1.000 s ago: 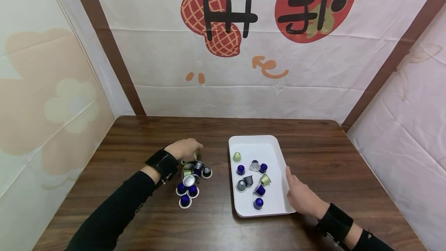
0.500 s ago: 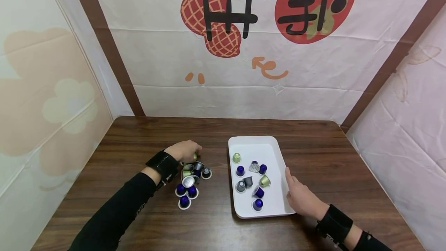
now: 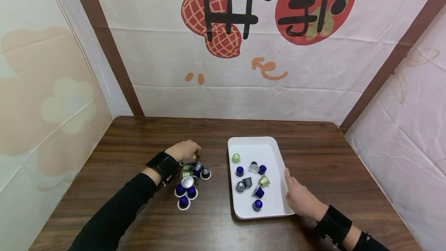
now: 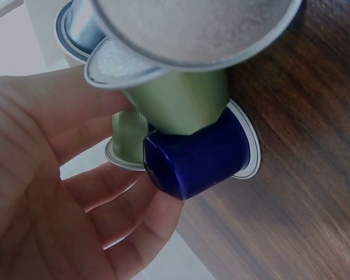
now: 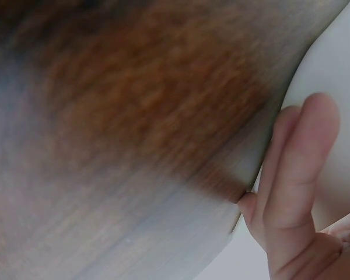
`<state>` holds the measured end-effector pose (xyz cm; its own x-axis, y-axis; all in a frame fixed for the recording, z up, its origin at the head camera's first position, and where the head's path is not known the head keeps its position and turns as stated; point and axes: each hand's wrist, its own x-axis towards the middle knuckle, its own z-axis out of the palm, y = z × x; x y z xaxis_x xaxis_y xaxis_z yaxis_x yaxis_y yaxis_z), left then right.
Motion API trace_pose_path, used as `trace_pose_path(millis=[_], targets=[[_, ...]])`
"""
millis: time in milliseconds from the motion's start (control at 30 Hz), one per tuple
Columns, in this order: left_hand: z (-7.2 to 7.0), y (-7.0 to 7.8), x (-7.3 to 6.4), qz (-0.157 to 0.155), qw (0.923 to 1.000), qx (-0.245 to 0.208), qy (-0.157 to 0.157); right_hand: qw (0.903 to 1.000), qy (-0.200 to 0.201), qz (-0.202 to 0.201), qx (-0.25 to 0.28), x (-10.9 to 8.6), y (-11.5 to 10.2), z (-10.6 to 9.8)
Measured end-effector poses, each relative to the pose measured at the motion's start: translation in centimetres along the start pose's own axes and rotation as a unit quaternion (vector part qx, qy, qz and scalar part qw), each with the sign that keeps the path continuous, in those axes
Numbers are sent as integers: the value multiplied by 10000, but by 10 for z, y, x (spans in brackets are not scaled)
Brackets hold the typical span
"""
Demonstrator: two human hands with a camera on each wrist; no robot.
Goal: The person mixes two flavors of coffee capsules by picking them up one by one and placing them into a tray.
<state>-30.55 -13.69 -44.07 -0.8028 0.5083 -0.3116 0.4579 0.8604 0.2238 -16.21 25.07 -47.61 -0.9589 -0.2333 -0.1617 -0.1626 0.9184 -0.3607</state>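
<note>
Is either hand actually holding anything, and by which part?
The left hand seems to pinch a green capsule, though the exact contact spot is hidden. The right hand just rests, fingers straight, against the white tray.

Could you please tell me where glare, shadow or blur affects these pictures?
Head view: mostly clear, with a soft sheen low on the wooden table and a shadow beside the white tray; left wrist view: upper-left corner washed out, nearest silver lid soft, blue coffee capsule fairly crisp; right wrist view: wooden table blurred, pale glare at lower left.
</note>
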Motion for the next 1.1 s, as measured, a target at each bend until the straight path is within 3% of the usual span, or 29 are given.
trace_pose_path(millis=[200,700,1100], targets=[[-2,2,-2,-58,10000,-39,8,10000,0,-3,-1,0,0,0],[-11,5,-4,148,9996,-31,250,10000,33,-45,3,0,1,2],[-19,21,-8,771,9938,204,778,9999,79,-118,7,-1,0,1]])
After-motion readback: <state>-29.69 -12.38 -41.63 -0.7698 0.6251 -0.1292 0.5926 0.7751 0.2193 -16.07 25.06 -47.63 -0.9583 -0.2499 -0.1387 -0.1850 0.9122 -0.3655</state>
